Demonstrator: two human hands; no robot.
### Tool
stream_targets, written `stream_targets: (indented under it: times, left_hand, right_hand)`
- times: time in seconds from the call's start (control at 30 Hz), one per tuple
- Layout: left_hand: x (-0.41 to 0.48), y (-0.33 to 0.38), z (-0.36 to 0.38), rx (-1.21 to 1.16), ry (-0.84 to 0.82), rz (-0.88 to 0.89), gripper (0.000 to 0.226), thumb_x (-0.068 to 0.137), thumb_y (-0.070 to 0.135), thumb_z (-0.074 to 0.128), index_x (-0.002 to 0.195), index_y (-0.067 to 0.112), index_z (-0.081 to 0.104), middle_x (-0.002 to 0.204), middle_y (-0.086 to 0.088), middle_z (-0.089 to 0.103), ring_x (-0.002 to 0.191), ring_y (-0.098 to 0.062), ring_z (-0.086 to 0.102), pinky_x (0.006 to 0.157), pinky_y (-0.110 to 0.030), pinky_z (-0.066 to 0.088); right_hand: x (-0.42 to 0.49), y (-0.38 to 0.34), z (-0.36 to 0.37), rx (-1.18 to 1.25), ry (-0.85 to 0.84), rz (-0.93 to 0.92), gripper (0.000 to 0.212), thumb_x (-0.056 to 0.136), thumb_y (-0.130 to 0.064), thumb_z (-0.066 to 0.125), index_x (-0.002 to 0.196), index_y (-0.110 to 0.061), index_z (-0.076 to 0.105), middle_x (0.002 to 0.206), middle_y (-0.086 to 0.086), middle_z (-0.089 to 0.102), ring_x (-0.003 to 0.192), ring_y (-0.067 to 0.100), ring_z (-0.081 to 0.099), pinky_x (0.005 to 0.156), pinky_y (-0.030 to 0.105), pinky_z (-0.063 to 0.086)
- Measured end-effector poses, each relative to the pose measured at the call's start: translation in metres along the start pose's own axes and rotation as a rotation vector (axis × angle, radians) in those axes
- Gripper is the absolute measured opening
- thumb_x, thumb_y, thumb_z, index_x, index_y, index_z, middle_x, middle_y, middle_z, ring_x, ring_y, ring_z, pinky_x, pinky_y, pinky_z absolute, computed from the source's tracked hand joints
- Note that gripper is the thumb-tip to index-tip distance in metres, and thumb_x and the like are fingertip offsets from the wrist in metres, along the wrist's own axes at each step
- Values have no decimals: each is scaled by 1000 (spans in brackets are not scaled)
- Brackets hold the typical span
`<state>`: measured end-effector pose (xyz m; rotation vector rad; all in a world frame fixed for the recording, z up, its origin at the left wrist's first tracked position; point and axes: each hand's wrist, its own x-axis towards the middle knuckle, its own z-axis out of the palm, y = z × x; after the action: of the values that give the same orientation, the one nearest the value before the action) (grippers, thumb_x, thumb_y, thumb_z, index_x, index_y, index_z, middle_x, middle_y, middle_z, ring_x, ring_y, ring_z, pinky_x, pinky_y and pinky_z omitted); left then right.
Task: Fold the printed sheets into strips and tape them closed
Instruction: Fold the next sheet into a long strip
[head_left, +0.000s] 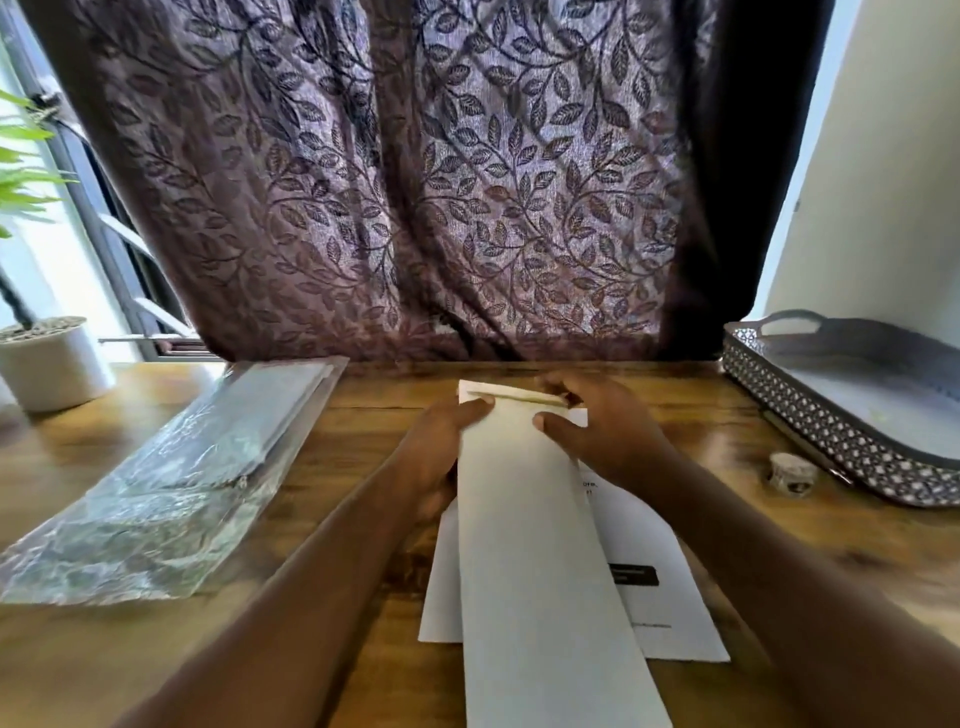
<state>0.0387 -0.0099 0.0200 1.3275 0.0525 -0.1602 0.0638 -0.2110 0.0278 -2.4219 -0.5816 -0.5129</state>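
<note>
Two hands hold the far end of a long white strip (540, 545) of folded paper. The left hand (441, 441) has its thumb on top at the edge. The right hand (608, 431) curls over the end with its thumb pressing down. Each grip pinches the strip, most likely to keep the fold flat so it does not spring open.

The strip lies on the brown wood table (363, 410), across a flat printed sheet (660, 545) that probably waits its turn. A thin yellowish line crosses the far end; whether it is tape or a shadow is hard to tell.

The paper looks smooth, thin and stiff at the folds. A small round tape roll (792, 470) sits near the right hand, beside a tray (831, 431) with a holey metal rim. A shiny, crinkly plastic bag (171, 493) lies on the left.
</note>
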Motion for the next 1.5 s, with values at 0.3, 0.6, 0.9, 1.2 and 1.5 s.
stream_targets:
  times: [0.3, 0.6, 0.9, 1.2, 1.5]
  left_hand:
    - [2, -7, 2, 160, 29, 108, 14, 98, 21, 65, 105, 13, 72, 96, -11, 78, 77, -22, 74, 65, -34, 61]
    - [2, -6, 3, 170, 27, 109, 28, 95, 30, 65, 72, 17, 75, 76, -10, 74, 65, -22, 71, 58, -32, 57]
    - [-1, -4, 5, 129, -47, 4, 17, 90, 26, 74, 83, 11, 79, 95, -16, 78, 79, -28, 75, 65, -36, 61]
    - [-2, -2, 6, 144, 56, -43, 28, 92, 27, 71, 101, 1, 73, 95, -19, 77, 85, -35, 75, 78, -47, 61]
    - [-4, 0, 7, 124, 37, -86, 25, 97, 22, 61, 106, 2, 71, 85, -19, 75, 67, -27, 72, 61, -39, 62]
  right_hand:
    - [-4, 17, -7, 164, -4, 28, 13, 97, -19, 66, 90, -15, 76, 82, -6, 73, 76, 15, 65, 71, 32, 51]
    - [-10, 11, -3, 592, -99, 312, 25, 98, -25, 66, 82, -9, 74, 71, 4, 69, 64, 13, 60, 55, 22, 51]
    - [-14, -1, -4, 924, -187, 450, 46, 100, -31, 60, 97, 15, 61, 86, 18, 63, 77, 28, 61, 75, 38, 50]
    - [-21, -20, -7, 99, 324, -63, 8, 88, -12, 71, 89, -17, 65, 81, -5, 59, 71, 9, 51, 62, 23, 42]
    - [-31, -33, 4, -120, -38, -110, 45, 78, -58, 76, 105, -28, 56, 92, -17, 48, 76, 1, 46, 61, 15, 30]
